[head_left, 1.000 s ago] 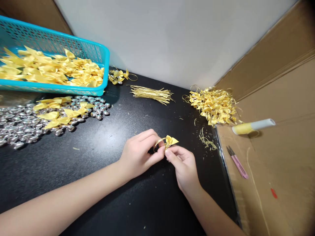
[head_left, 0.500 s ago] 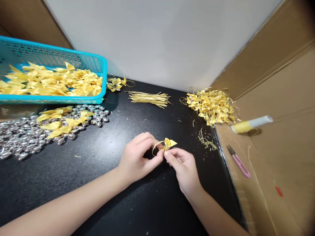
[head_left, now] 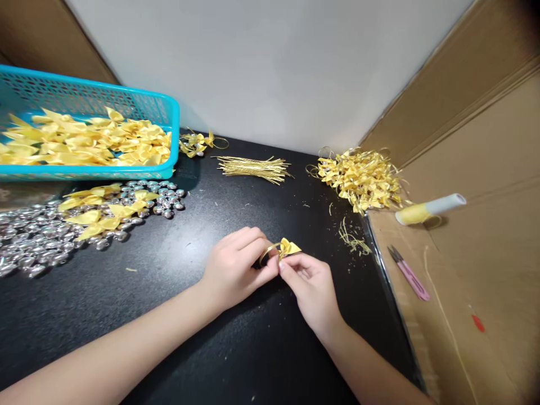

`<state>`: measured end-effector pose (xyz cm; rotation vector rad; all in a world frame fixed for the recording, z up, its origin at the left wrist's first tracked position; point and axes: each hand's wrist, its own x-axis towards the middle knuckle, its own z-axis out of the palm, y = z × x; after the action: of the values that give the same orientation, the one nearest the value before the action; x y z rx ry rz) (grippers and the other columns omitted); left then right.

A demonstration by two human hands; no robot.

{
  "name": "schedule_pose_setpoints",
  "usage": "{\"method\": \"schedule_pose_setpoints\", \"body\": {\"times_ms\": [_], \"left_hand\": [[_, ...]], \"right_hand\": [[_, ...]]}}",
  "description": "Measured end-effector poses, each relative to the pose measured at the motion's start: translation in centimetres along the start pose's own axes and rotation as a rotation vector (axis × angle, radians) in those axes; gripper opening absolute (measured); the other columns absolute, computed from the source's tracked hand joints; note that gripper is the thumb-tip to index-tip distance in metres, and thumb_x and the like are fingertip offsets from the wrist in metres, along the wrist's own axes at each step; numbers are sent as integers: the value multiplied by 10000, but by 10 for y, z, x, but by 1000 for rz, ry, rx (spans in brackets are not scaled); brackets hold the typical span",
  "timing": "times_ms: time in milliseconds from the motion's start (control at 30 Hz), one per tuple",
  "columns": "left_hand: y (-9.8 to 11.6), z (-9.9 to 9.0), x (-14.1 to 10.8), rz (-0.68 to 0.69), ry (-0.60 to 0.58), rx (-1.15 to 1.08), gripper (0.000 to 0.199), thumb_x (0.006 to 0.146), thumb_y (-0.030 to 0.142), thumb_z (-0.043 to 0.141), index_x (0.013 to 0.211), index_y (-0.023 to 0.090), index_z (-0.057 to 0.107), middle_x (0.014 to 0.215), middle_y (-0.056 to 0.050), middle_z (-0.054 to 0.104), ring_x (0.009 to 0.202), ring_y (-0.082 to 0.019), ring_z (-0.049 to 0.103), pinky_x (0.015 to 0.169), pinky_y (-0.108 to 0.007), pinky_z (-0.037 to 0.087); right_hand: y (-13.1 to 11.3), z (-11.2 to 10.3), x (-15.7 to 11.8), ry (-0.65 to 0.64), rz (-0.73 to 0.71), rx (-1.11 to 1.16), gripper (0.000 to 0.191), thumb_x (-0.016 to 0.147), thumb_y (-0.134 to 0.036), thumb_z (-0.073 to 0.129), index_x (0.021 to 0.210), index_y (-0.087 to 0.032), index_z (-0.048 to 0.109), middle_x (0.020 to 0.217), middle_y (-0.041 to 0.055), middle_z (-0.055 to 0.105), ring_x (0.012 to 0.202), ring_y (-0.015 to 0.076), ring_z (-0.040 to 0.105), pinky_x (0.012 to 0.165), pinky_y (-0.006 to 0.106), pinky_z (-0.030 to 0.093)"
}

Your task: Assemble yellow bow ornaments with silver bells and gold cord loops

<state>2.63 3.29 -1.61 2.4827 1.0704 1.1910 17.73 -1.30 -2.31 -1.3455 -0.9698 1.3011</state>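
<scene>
Over the black table, my left hand [head_left: 240, 270] is closed in a pinch on a yellow ribbon bow [head_left: 289, 247] that carries a loop of gold cord [head_left: 264, 256]. Thumb and fingertips of my right hand [head_left: 311, 284] pinch the same piece from the other side, low under the bow. The fingertips of both hands nearly meet there and hide the spot where cord and bow join. Beyond them lies a bundle of cut gold cords [head_left: 253, 169]. A heap of looped yellow bows [head_left: 360, 180] sits at the back right.
At the left, a turquoise basket [head_left: 174, 129] holds many yellow bows. Silver beads [head_left: 37, 242] spread in front, with several bows [head_left: 90, 219] on top. Cord scraps [head_left: 353, 239] lie right; pink thread snips [head_left: 410, 275] and a yellow-wound tube [head_left: 430, 209] rest on cardboard.
Both hands have drawn slightly closer together around the bow, and the right fingertips now sit nearer the left thumb. The whole view has shifted a little.
</scene>
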Motion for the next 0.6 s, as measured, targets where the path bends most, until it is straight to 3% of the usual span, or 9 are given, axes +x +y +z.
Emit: {"method": "schedule_pose_setpoints", "body": {"times_ms": [600], "left_hand": [[-2, 3, 0, -42, -98, -68, 160, 877, 179, 542, 727, 136, 577, 701, -52, 602, 639, -149, 561, 590, -263, 464]], "right_hand": [[2, -1, 0, -16, -24, -22, 110, 758, -260, 691, 699, -173, 724, 748, 41, 718, 712, 162, 644, 674, 270, 499]]}}
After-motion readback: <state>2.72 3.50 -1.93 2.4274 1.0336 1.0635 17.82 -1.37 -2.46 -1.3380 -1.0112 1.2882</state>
